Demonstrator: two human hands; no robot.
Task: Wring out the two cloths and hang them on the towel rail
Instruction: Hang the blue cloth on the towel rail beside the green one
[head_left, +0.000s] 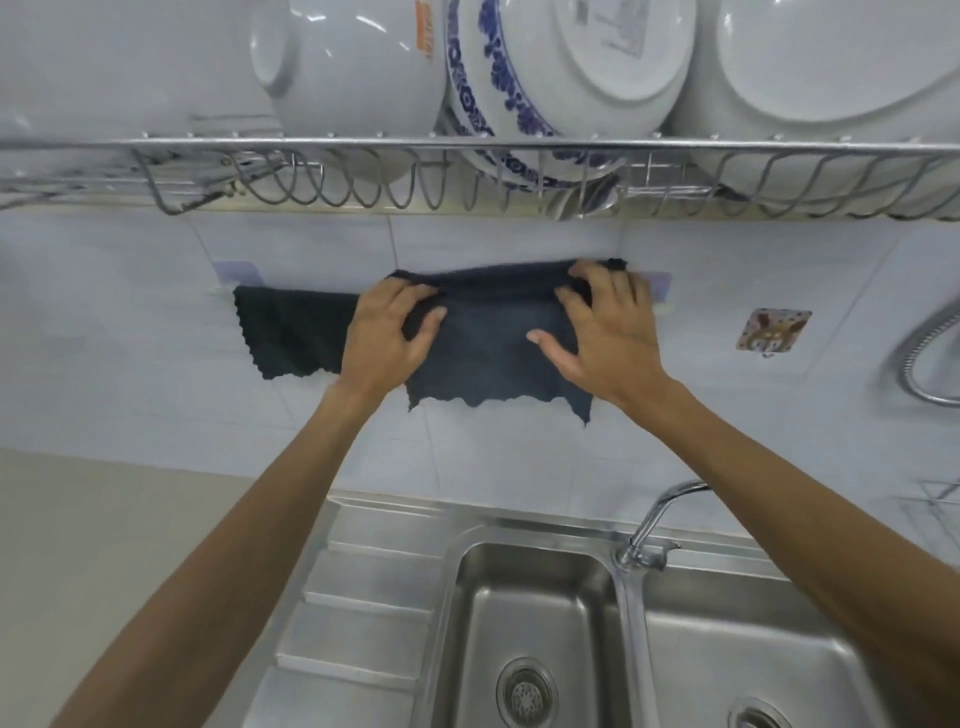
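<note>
Left hand (387, 335): fingers pinched grey cloth (498, 358).
Right hand (608, 332): fingers gripped it on towel rail (658, 289).
Dark cloth (291, 332): hung alongside.

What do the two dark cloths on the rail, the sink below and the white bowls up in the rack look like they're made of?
Blue-grey scallop-edged cloth and darker cloth: soft matte fabric, possibly microfibre; they drape and crease. Silver double sink: brushed stainless steel, dull reflections. White bowls: glazed ceramic, likely; glossy highlights. Wire rack: shiny metal.
</note>
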